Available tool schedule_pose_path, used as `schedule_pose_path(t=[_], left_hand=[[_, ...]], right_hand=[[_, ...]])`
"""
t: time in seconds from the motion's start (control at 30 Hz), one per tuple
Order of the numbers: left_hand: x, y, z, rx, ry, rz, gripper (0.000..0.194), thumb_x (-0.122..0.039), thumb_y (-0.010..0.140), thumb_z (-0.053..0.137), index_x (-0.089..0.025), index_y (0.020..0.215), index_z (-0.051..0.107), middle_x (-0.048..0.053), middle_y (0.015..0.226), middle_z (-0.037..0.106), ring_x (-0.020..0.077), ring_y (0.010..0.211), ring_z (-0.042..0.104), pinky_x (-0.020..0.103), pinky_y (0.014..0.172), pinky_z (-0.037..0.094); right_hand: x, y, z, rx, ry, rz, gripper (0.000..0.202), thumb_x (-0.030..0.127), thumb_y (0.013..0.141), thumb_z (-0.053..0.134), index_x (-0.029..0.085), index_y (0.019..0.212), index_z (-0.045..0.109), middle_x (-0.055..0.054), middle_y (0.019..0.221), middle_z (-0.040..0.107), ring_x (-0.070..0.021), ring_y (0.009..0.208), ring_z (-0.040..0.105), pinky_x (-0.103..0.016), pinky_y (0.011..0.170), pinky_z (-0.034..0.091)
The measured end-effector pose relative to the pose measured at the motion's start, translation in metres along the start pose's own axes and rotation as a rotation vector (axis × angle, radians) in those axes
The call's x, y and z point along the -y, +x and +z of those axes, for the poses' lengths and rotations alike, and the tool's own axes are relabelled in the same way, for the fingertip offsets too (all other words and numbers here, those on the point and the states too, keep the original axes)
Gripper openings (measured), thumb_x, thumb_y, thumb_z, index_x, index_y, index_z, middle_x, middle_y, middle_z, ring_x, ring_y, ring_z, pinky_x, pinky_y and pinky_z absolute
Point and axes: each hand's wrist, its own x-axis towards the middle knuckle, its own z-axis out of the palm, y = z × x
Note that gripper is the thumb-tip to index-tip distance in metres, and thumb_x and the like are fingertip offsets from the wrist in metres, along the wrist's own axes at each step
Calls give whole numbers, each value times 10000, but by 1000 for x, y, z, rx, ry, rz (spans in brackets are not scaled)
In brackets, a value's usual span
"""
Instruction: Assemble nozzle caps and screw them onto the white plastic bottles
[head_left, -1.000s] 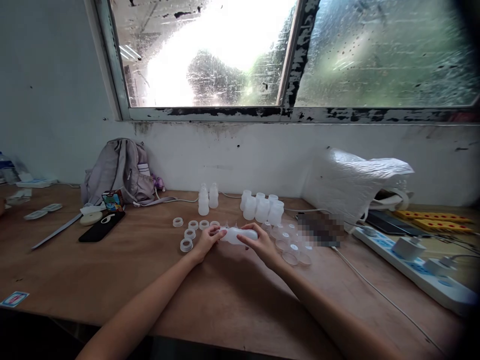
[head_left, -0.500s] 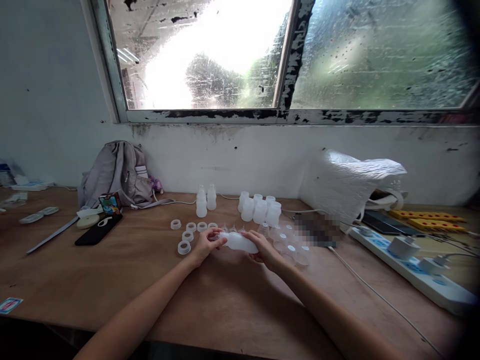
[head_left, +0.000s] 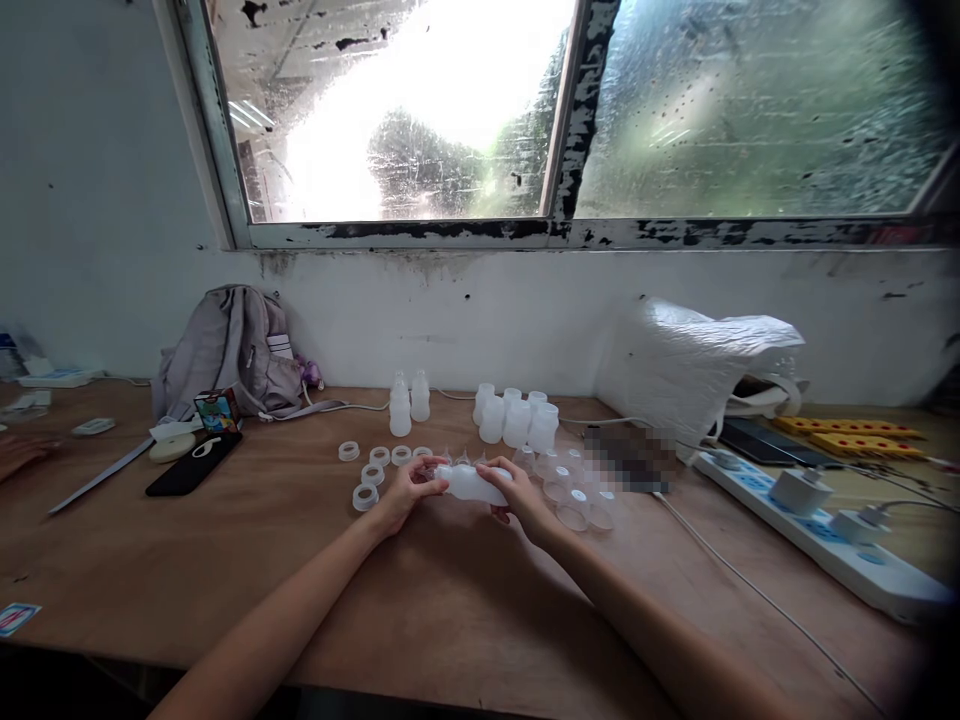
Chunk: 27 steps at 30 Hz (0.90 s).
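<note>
A frosted white baby bottle [head_left: 471, 484] is held on its side above the table between both hands. My left hand [head_left: 411, 490] is closed round its neck end, with the fingertips pinching there. My right hand [head_left: 523, 497] grips the bottle's other end, thumb on top. Several white screw rings [head_left: 365, 497] lie to the left of my left hand. Clear teats [head_left: 463, 457] stand just behind the bottle, partly hidden by it. Clear dome caps [head_left: 571, 517] are grouped beside my right hand.
Open frosted bottles [head_left: 516, 424] stand at the back, left of them capped bottles [head_left: 400, 408]. A black phone [head_left: 191, 466] and backpack [head_left: 225, 350] lie left. A power strip [head_left: 817, 530] and silver bag [head_left: 712, 360] are right. Another person's hand [head_left: 22, 455] rests at the far left edge.
Another person's hand has come in at the left edge, and one of two flat white pieces there no longer shows. My hands keep nearly the same hold on the bottle.
</note>
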Motion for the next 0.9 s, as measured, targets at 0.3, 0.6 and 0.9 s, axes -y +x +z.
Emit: schedule_pose_path(t=[0.3,0.6,0.9], left_hand=[[5,7,-7,-71,7,-198,380,-426,669,585,-152,927,538,58,826,552,114,654,544,217,553,437],[7,5,-10,-49,209,81,381,-350,643,633,-134,947,555,64,875,574,137,756,542,257,706,440],[4,2,-1,-1,433,174,348,-350,668,594,-146,944,535,59,879,564,142,767,550,243,685,447]], right_hand=[[-4,3,1,-67,-33,-64,337,486,662,524,172,778,490,39,546,500,-51,332,416,-158,261,318],[-5,5,-3,22,71,113,344,507,679,508,185,795,475,45,455,451,-69,307,403,-145,231,257],[-10,10,-9,108,207,340,365,499,679,493,150,789,490,44,411,425,-54,270,349,-132,214,187]])
